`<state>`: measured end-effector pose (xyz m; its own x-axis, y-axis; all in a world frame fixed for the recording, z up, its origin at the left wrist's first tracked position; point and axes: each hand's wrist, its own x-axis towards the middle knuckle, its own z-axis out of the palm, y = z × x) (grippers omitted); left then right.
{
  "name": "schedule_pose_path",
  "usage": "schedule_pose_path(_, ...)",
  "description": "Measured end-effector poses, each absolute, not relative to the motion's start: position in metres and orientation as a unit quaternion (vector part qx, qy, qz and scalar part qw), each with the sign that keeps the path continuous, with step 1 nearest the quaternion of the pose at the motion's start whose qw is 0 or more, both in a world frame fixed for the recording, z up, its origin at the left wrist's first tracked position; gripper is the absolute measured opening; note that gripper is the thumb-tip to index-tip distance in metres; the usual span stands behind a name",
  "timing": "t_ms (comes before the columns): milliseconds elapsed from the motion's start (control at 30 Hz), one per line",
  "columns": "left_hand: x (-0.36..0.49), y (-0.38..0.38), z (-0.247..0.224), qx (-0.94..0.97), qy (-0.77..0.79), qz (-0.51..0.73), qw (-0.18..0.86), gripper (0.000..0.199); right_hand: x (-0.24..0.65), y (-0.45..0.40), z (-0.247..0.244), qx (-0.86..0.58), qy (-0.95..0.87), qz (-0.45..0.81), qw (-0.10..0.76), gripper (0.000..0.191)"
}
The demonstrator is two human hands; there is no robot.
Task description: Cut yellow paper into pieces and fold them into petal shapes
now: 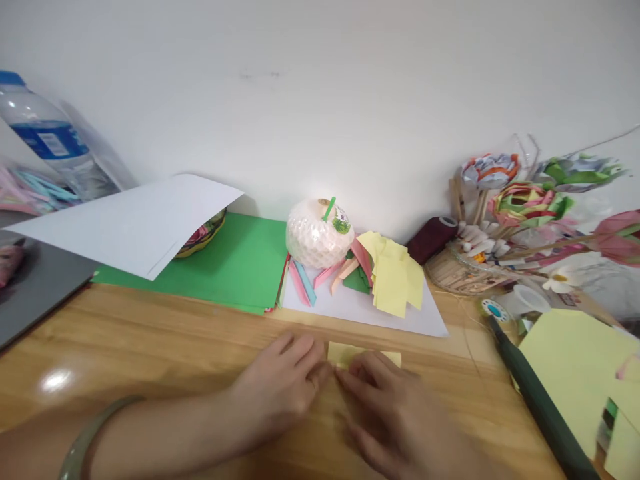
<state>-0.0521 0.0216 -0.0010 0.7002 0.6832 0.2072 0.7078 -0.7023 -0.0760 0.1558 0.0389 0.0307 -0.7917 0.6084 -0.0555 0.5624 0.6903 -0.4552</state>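
Note:
A small yellow paper strip (345,353) lies flat on the wooden table in front of me. My right hand (390,407) is over its lower edge, fingers bent and pressed together on the paper; it is slightly blurred. My left hand (283,377) is at the strip's left end with fingers curled inward, its fingertips partly hidden where they meet the paper. Both hands rest low on the table, almost touching. Beyond them, a stack of yellow paper pieces (395,277) lies on a white sheet (400,323), beside folded pink and blue strips (303,283).
A wrapped coconut (320,233) stands by the wall. Green paper (240,267) and a tilted white sheet (130,227) lie left, near a water bottle (53,140). At right are paper flowers (530,203) in a basket (460,270), a dark thread spool (433,239) and a dark-handled tool (540,400).

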Motion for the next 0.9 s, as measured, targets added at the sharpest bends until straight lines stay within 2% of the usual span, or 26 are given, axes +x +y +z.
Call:
schedule_pose_path(133,-0.050,0.021,-0.003,-0.923,-0.369,-0.091,0.053,0.023,0.150,0.033,0.025,-0.382,-0.883,0.260,0.080,0.031)
schedule_pose_path(333,-0.052,0.027,-0.002,-0.936,-0.331,-0.109,0.047,0.026,0.158,0.047,0.019,-0.431,-0.795,0.375,0.202,0.022)
schedule_pose_path(467,-0.055,0.029,-0.003,-0.940,-0.318,-0.108,0.061,0.027,0.166,0.057,0.013,-0.473,-0.802,0.260,0.254,0.018)
schedule_pose_path(533,-0.057,0.030,-0.003,-0.943,-0.312,-0.098,0.061,0.028,0.166,0.057,0.010,-0.475,-0.811,0.245,0.241,0.020)
schedule_pose_path(600,-0.058,0.031,-0.001,-0.947,-0.303,-0.090,0.059,0.031,0.163,0.054,0.009,-0.485,-0.800,0.298,0.191,0.014)
schedule_pose_path(733,-0.061,0.035,0.003,-0.954,-0.286,-0.076,0.039,0.036,0.156,0.044,0.013,-0.518,-0.760,0.372,0.125,0.029)
schedule_pose_path(800,-0.062,0.037,0.005,-0.957,-0.279,-0.070,0.027,0.035,0.154,0.042,0.015,-0.525,-0.755,0.368,0.135,0.030)
schedule_pose_path(900,-0.063,0.039,0.006,-0.958,-0.278,-0.071,0.019,0.033,0.152,0.044,0.014,-0.531,-0.753,0.342,0.183,0.021)
